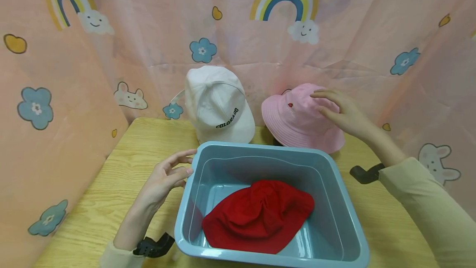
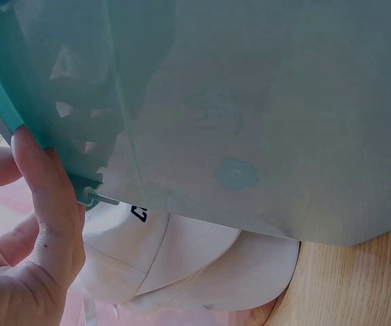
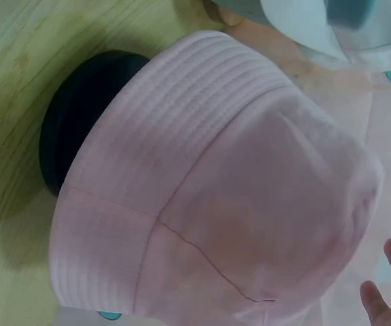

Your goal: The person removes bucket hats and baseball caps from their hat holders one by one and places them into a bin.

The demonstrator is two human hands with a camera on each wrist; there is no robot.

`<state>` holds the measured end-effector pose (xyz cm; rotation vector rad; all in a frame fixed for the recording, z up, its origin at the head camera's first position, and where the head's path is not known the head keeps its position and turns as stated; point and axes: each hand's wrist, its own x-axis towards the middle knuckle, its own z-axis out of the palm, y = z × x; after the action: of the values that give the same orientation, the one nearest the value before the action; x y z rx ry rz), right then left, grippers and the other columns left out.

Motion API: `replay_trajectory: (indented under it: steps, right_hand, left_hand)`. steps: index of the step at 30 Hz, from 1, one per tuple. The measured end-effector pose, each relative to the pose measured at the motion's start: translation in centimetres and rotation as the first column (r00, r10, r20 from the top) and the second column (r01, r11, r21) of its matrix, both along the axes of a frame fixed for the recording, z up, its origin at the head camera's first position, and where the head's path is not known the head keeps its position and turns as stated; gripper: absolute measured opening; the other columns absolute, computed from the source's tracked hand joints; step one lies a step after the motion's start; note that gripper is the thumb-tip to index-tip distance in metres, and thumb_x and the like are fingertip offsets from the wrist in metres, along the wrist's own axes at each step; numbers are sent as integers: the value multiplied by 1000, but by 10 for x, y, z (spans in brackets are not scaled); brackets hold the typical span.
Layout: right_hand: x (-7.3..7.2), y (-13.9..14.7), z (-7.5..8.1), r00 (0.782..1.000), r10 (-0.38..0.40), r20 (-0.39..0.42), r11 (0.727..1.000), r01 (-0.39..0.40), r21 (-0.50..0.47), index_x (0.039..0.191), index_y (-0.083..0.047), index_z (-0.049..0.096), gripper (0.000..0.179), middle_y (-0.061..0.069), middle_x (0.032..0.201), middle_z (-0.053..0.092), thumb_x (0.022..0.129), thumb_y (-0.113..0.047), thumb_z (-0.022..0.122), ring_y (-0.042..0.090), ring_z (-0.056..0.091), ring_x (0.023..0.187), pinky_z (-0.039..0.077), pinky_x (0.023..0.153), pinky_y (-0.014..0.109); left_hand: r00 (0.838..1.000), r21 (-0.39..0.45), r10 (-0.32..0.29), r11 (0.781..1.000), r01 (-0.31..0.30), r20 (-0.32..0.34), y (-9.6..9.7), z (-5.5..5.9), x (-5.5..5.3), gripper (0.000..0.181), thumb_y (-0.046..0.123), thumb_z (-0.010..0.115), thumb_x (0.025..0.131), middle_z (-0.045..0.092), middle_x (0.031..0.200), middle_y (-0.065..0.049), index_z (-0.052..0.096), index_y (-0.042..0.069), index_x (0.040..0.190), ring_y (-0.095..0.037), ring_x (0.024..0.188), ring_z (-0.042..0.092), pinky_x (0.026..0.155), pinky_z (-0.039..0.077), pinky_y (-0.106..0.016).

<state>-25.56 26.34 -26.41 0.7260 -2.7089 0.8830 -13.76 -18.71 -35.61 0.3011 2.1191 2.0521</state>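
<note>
At far right, we're hovering a loose-fingered, empty right hand (image 1: 348,114) by the pink hat (image 1: 288,115), relaxed left hand (image 1: 166,175) touching the bin (image 1: 260,147)

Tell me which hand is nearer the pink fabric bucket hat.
Right. The right hand is close by the pink hat; the left hand is farther off, at the left rim of the rectangular light-blue plastic basin.

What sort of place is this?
Maybe a little indoor corner set up for filming, but I can't be sure. A pink rainbow-print curtain hangs behind a wood-grain table holding a blue plastic tub.
</note>
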Motion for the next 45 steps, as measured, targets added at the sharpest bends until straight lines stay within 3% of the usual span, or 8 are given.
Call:
replay_trajectory:
  steps: [7, 19, 27, 35, 45]
  right_hand:
    - [-12, 1, -6, 997, 2, -71, 1000, -2, 8, 130, -4, 56, 40, 21, 137, 49, 90, -6, 62, 43, 36, 133, 26, 106, 65]
    - [-36, -4, -3, 994, -55, -98, 997, 61, 52, 127, -2, 58, 41, 22, 134, 51, 87, -9, 66, 42, 39, 129, 26, 108, 61]
    - [-40, -1, -1, 995, -87, -49, 988, 92, 120, 130, -1, 54, 45, 24, 137, 47, 89, -15, 66, 44, 36, 131, 24, 109, 61]
    - [-40, 6, 5, 982, -167, 85, 976, 153, 152, 142, -3, 42, 66, 23, 150, 35, 89, -34, 66, 45, 25, 141, 19, 111, 65]
    - [-40, 7, 2, 977, -188, 96, 971, 171, 165, 141, -2, 44, 66, 26, 147, 37, 90, -39, 64, 48, 29, 137, 21, 109, 66]
  left_hand:
    - [1000, -12, 3, 1000, -3, -3, 1, 0, 0, 49, 10, 61, 92, 54, 113, -4, 46, 5, 139, -8, 78, 66, 65, 54, -26]
    - [1000, -10, 10, 1000, -10, -1, -1, 1, 1, 49, 10, 61, 92, 54, 112, -4, 47, 5, 139, -7, 78, 66, 65, 54, -26]
    - [1000, -3, 10, 1000, -10, 4, 1, 0, 0, 49, 10, 61, 92, 53, 113, -4, 47, 5, 139, -7, 77, 65, 64, 53, -26]
    - [1000, -1, 5, 1000, -5, 7, 2, 1, 0, 49, 10, 60, 93, 53, 113, -4, 47, 6, 139, -7, 78, 65, 65, 54, -26]
    - [1000, -1, 1, 1000, -1, 5, 1, 0, 1, 49, 10, 60, 93, 53, 113, -5, 46, 5, 140, -7, 78, 65, 65, 53, -26]
